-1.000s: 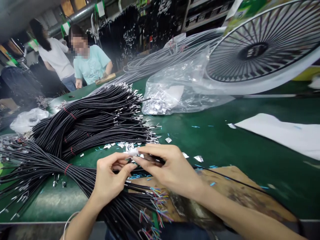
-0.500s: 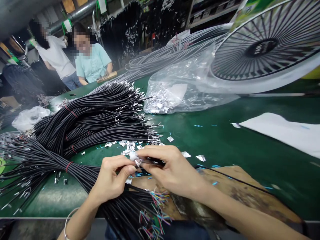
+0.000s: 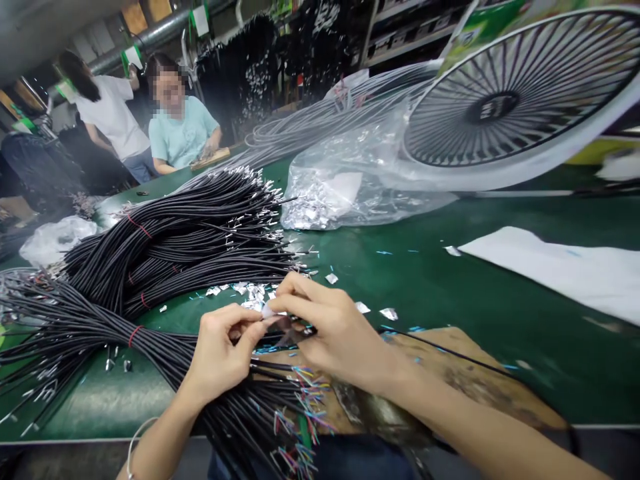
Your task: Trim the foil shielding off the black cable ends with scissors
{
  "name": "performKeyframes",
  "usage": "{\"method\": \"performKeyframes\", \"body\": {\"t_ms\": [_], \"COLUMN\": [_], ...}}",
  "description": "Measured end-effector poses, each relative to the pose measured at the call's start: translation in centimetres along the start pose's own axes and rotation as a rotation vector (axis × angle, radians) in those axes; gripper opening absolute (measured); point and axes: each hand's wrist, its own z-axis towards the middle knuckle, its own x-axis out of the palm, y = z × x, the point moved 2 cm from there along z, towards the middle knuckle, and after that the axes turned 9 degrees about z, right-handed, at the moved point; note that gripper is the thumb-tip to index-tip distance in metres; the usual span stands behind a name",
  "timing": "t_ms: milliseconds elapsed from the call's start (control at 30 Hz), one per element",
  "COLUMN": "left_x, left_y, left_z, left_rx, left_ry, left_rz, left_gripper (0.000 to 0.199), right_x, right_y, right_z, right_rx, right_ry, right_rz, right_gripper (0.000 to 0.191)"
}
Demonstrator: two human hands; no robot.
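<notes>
My left hand [image 3: 223, 353] pinches a small whitish piece [image 3: 267, 311], its thumb and forefinger pressed together. My right hand [image 3: 335, 330] meets it from the right, fingertips on the same piece, with a dark tool [image 3: 300, 328] lying partly hidden in its palm. Below both hands, a bundle of black cables [image 3: 235, 413] fans out in stripped, coloured wire ends [image 3: 300, 427]. Behind them lie small silvery foil scraps [image 3: 253, 293] and thicker bunches of black cables [image 3: 165, 247] tied with red bands.
A clear plastic bag [image 3: 345, 193] of foil pieces lies behind the hands. A fan [image 3: 493, 107] stands at right, above white paper [image 3: 550, 267]. A brown board [image 3: 465, 380] is near the right forearm. Two people [image 3: 183, 130] are across the green table [image 3: 370, 280].
My right hand's fingers have lifted and shifted slightly at the whitish piece, and more of the dark tool's shape shows between the hands. The view has shifted a little to the right.
</notes>
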Motion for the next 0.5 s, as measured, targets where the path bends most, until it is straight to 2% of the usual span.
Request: {"method": "performKeyframes", "body": {"t_ms": [67,133,200,300,433,500], "left_x": [0.2,0.6,1.0,1.0,0.6,0.4], "left_y": [0.4,0.9,1.3,1.3,0.3,0.0], "left_z": [-0.1,-0.2,-0.3,-0.4,-0.6,-0.6], "left_rx": [-0.043,-0.110,-0.155,-0.141,-0.052,-0.053], "left_ry": [0.026,0.056,0.062,0.028,0.168,0.159], "left_rz": [-0.054,-0.173,-0.296,-0.373,-0.379,-0.370], "left_gripper": [0.020,0.029,0.037,0.041,0.040,0.040], "right_x": [0.4,0.6,0.5,0.3,0.0,0.1], "right_y": [0.2,0.3,0.2,-0.4,-1.3,-1.4], "right_z": [-0.2,-0.3,-0.1,0.3,0.5,0.3], "right_rx": [-0.100,-0.111,-0.019,0.190,0.447,0.464], "right_ry": [0.026,0.030,-0.024,-0.130,-0.268,-0.237], "right_rz": [-0.030,0.009,0.123,0.281,0.304,0.263], "right_gripper": [0.026,0.024,0.020,0.019,0.028,0.039]}}
